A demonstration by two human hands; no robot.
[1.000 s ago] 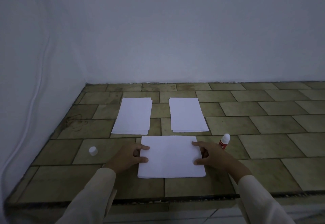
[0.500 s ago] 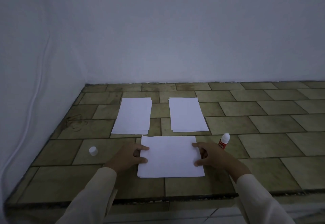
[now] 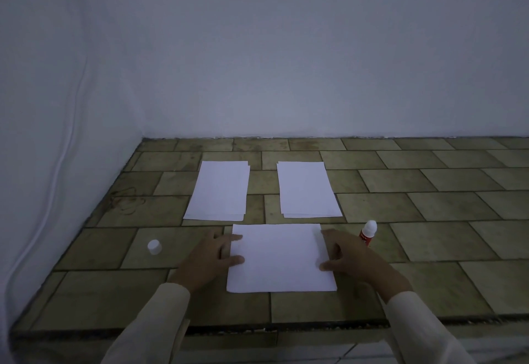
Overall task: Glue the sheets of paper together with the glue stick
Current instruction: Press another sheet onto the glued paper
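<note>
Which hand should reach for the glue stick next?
Right. The glue stick stands just beyond the right hand. The left hand rests on the opposite edge of the near sheet, nearer the loose cap.

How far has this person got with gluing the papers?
Looks done: the glue stick stands uncapped, its white cap left aside on the tiled counter. In hand: the left hand and right hand press flat on the edges of the near paper, seemingly bonding or aligning it. Left: two stacks, the left stack and right stack, lie untouched.
</note>
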